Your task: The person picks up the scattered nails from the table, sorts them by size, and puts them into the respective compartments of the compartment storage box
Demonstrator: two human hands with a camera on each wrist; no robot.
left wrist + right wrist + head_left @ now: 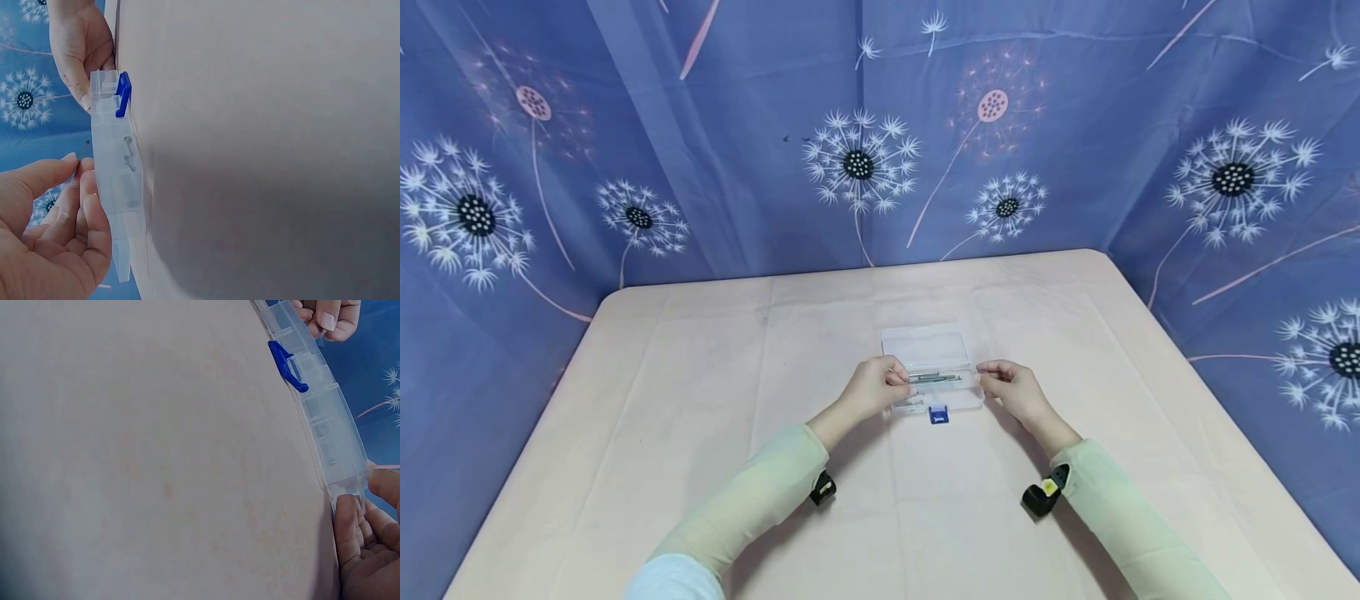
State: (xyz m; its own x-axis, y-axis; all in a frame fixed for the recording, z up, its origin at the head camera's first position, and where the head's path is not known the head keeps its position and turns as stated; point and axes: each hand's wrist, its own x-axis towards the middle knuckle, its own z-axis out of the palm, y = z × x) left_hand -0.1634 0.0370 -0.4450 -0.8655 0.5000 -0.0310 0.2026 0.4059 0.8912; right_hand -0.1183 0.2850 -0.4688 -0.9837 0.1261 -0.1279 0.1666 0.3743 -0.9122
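Observation:
A clear plastic box (973, 400) with a blue latch (938, 414) sits on the table, its lid (925, 346) raised at the back. Several thin dark metal rods (936, 378) show over the box's middle. My left hand (874, 387) is at the box's left side, thumb and index fingertips pinching a thin metal rod (87, 143), mostly hidden by the fingers. At the right end, my right hand (1015, 392) holds the box, thumb on its upper edge and fingers at its end wall. Small grey metal pieces (129, 162) show through the front wall.
A pale pink cloth covers the table (685, 450). Blue curtains (737, 167) with dandelion prints stand around its back and sides. Black wrist cameras (1042, 498) are worn under both forearms.

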